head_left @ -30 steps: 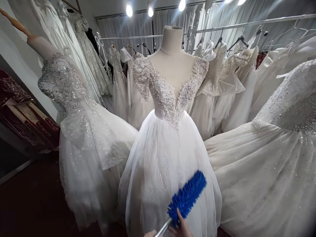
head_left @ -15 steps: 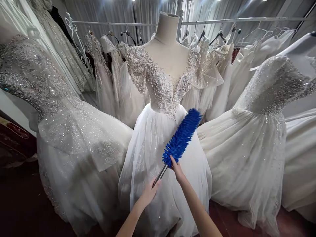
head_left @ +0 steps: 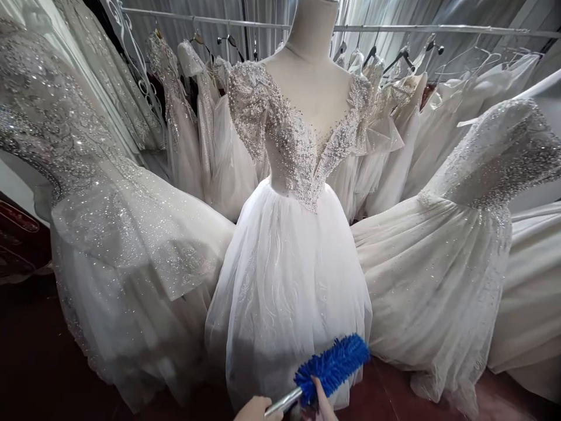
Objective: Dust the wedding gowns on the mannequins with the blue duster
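A blue duster (head_left: 333,367) with a bushy, bristly head is lying low against the hem of a white gown (head_left: 289,280), its head slanting up to the right and its silver handle (head_left: 283,402) running down to the left. The left hand (head_left: 258,409) is curling its fingers closed around the handle's lower end. The right hand (head_left: 322,403) is gripping where the handle meets the blue head, one finger pressing up against the bristles. Both hands are cut off by the bottom edge of the view, so their wrists and arms are not showing.

The gown is hanging on a headless mannequin (head_left: 313,64), with a beaded bodice above a full tulle skirt that is reaching almost to the dark red floor (head_left: 381,392). A sequinned dress (head_left: 109,222) is crowding in from the left, its skirt touching the gown's. Another sparkling dress (head_left: 447,257) is pressing in from the right. Only narrow strips of floor are showing between the hems, leaving little open room around the duster.

Behind, more white dresses are hanging on a metal rail (head_left: 438,28); their lower parts are hidden by the gowns in front. The mannequin's neck is cut off at the top edge.
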Demonstrator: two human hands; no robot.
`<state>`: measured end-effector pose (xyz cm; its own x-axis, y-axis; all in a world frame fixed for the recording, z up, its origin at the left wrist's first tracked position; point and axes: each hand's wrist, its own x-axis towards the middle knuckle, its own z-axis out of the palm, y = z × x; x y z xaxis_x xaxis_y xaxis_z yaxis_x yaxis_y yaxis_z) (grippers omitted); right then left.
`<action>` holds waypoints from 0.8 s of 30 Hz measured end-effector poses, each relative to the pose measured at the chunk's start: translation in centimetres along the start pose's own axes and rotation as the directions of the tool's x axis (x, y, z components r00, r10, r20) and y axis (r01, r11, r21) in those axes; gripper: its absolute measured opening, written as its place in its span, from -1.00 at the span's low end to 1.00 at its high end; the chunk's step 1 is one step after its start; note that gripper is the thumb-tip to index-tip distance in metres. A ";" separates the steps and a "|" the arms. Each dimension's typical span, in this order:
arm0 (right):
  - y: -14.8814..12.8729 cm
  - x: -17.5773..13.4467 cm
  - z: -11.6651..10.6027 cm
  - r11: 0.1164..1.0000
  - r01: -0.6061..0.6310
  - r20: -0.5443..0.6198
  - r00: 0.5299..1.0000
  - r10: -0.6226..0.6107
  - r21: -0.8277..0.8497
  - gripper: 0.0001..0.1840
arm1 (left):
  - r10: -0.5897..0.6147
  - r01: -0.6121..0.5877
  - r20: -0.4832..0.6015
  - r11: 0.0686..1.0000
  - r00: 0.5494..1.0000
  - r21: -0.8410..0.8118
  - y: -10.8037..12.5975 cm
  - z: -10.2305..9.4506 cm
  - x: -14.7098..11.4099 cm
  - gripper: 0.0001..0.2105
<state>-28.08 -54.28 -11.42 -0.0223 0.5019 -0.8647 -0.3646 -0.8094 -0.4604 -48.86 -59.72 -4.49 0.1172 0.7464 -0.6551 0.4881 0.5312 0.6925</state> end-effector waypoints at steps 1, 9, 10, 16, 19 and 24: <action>-1.6 -1.0 0.7 0.998 0.057 0.007 0.998 -0.058 0.030 -0.54 | 0.059 -0.059 -0.027 0.998 0.998 0.005 1.1 -0.8 -0.2 -0.62; -18.2 -9.8 15.6 0.787 0.607 0.419 0.747 -0.516 -0.111 -0.49 | 0.305 -0.359 -0.351 0.928 0.885 -0.101 9.1 -8.5 -1.6 -0.52; -18.5 -9.6 16.8 0.770 0.622 0.442 0.735 -0.514 -0.138 -0.48 | 0.274 -0.338 -0.341 0.930 0.899 -0.145 8.9 -8.7 -1.5 -0.48; -11.1 -2.6 13.9 0.671 0.580 0.437 0.807 -0.397 -0.461 -0.42 | 0.114 -0.171 -0.241 0.958 0.964 -0.228 1.1 -5.5 -0.1 -0.50; -5.5 0.5 8.5 0.591 0.441 0.355 0.897 -0.264 -0.676 -0.40 | -0.014 -0.012 -0.172 0.989 0.985 -0.149 -2.7 -3.1 -0.8 -0.51; -3.4 -1.4 4.4 0.745 0.260 0.199 0.965 -0.172 -0.614 -0.37 | 0.008 0.042 -0.215 0.973 0.977 0.227 0.0 -3.1 -5.3 -0.63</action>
<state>-30.90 -50.86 -7.77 -0.1443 0.6843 -0.7148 0.2942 -0.6600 -0.6913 -52.16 -62.43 -0.05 -0.0677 0.8194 -0.5693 0.6762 0.4572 0.5777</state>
